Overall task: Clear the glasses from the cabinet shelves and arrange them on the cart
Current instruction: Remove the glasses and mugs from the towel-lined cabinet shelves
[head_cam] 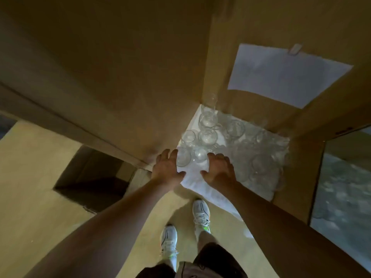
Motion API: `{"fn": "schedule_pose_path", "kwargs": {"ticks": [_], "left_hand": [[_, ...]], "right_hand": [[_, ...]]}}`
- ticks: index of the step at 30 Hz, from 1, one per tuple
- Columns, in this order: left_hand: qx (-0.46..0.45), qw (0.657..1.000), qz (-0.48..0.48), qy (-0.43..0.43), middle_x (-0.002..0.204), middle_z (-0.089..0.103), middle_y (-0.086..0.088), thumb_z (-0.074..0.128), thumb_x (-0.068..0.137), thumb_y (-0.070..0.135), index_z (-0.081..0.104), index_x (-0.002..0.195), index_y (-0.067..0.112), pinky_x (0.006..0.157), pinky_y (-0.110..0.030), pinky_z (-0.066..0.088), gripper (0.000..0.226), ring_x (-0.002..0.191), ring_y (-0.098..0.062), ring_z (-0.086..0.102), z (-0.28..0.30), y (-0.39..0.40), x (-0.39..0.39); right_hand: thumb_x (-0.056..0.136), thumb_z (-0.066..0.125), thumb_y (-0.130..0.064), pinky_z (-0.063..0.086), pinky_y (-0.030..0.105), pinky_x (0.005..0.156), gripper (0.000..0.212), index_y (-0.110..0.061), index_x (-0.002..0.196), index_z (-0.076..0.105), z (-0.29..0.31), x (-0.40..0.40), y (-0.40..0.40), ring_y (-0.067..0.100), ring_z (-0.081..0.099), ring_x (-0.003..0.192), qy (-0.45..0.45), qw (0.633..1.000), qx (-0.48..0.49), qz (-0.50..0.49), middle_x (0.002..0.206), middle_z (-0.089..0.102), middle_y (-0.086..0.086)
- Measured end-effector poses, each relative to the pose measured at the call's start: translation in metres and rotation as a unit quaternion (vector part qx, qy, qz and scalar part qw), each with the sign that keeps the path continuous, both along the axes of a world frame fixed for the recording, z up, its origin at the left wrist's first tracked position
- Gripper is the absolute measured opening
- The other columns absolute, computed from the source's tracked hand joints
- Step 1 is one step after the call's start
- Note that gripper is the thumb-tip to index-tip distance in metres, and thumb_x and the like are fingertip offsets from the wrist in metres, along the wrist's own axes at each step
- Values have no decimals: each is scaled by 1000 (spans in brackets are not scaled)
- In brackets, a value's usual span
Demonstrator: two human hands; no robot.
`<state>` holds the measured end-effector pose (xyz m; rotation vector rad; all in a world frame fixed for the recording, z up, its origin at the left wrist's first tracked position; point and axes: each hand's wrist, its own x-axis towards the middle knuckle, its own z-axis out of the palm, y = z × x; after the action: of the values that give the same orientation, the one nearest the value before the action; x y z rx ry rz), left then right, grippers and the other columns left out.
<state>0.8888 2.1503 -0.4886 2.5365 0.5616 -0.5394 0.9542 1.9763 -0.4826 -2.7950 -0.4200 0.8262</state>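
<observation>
Both hands, left (167, 167) and right (218, 169), spread apart, empty, flanking front glasses (192, 157): light, slippery, fragile; grip each around the bowl.

Dim, warm-tinted, soft wide-angle view; right edge blurred.

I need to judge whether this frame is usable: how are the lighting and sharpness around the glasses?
Head view: dim and yellowish overall; the glasses on the white liner are soft, those at right smeared by blur; both hands, left and right, stay fairly clear; wide-angle bending at the edges.
</observation>
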Motion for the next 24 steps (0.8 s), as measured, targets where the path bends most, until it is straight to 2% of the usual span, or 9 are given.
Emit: {"fn": "schedule_pose_path", "kwargs": {"ticks": [6,13,17,20,24], "left_hand": [[-19,998,58,12,150,37,-3,77,79,33,34,149,20,106,-42,42,84,137,-27,34,-52,-1,27],[-13,993,104,47,149,37,-6,83,74,37,33,149,19,106,-40,40,92,137,-27,34,-109,2,35],[-5,992,120,41,150,36,-9,85,73,32,28,153,15,107,-37,37,100,138,-28,36,-132,1,29],[15,992,112,52,158,29,-12,84,76,31,16,157,9,112,-36,33,109,145,-29,32,-147,2,30],[5,990,116,75,161,27,-13,85,76,28,12,159,8,110,-36,37,112,146,-29,33,-164,5,37]], "right_hand": [[89,68,-39,45,39,96,64,-16,143,41,-62,37,7,32,48,122,-7,1000,2,31,131,53,13],[90,65,-47,33,44,110,81,-17,154,25,-116,54,17,36,36,137,-35,995,-25,87,149,39,15],[90,65,-47,27,50,115,86,-18,157,19,-134,51,25,34,34,139,-35,995,-32,83,150,37,14],[89,67,-45,24,53,117,87,-19,156,19,-145,49,27,35,33,139,-41,994,-46,88,149,37,14],[86,71,-41,28,51,115,86,-18,155,25,-156,50,29,37,33,139,-50,996,-30,72,147,41,14]]}}
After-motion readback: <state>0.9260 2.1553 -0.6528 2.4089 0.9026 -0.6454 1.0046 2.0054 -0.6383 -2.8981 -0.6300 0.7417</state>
